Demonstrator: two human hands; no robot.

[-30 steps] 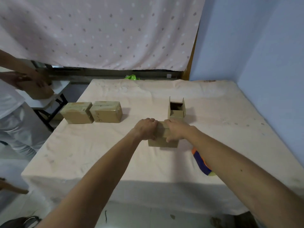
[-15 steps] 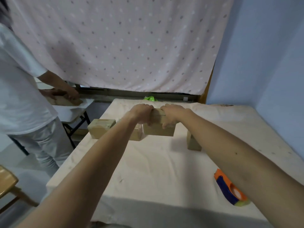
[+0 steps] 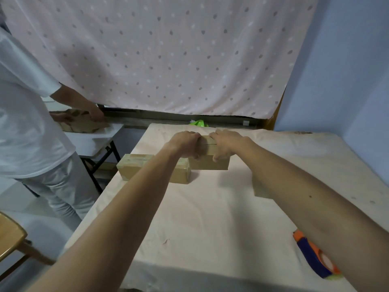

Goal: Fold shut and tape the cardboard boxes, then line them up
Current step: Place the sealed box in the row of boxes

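Observation:
Both my hands grip one closed cardboard box [image 3: 208, 163] and hold it just to the right of two closed boxes standing in a row on the table. My left hand [image 3: 185, 144] curls over its left end and my right hand [image 3: 225, 144] over its right end. The nearer row box [image 3: 181, 172] is partly hidden by my left forearm; the far-left one [image 3: 131, 168] stands beside it. A further box [image 3: 260, 189] sits to the right, mostly behind my right forearm. The orange and blue tape dispenser [image 3: 315, 258] lies near the front right.
A pale cloth covers the table [image 3: 210, 218]. Another person in white [image 3: 27, 131] stands at the left, handling cardboard on a small white folding table [image 3: 94, 140]. A wooden chair [image 3: 10, 234] is at the lower left. A dotted curtain hangs behind; a blue wall is at the right.
My hands have carried the box from the middle of the table toward the left, up to the row of two boxes. The camera has tilted upward and the view has shifted.

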